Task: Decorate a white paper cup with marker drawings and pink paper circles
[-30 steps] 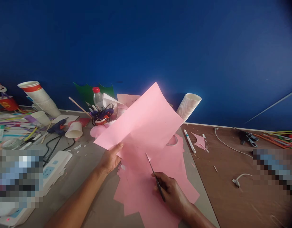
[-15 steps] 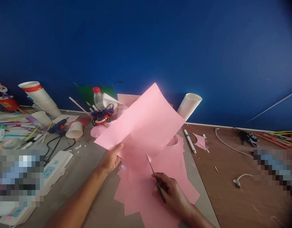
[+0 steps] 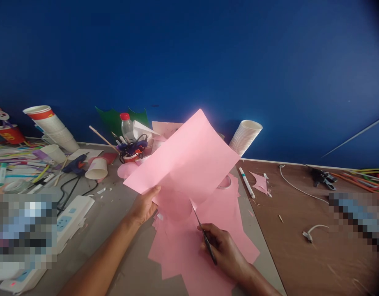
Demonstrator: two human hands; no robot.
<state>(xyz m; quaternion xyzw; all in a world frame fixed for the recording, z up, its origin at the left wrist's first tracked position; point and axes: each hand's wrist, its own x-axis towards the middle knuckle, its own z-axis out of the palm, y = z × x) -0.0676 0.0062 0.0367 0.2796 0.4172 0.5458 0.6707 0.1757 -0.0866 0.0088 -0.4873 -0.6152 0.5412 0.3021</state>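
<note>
Pink paper sheet (image 3: 183, 160), held up at 11 o'clock from my right hand (image 3: 224, 250), its long axis running 8 to 2 o'clock. My left hand (image 3: 144, 205), the nearer, pinches its lower edge, thumb on top. My right fingers (image 3: 211, 235) curl closed around scissors (image 3: 207, 242), tip at the sheet's lower edge. Loose pink sheets (image 3: 173, 255) lie below on the tabletop (image 3: 115, 246). No writing legible.

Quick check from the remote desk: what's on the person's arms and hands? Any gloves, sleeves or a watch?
Both arms are bare as far as the view reaches. The left hand and right hand wear no gloves, and neither the left forearm nor the right forearm shows a sleeve, watch, bracelet or cable.
</note>
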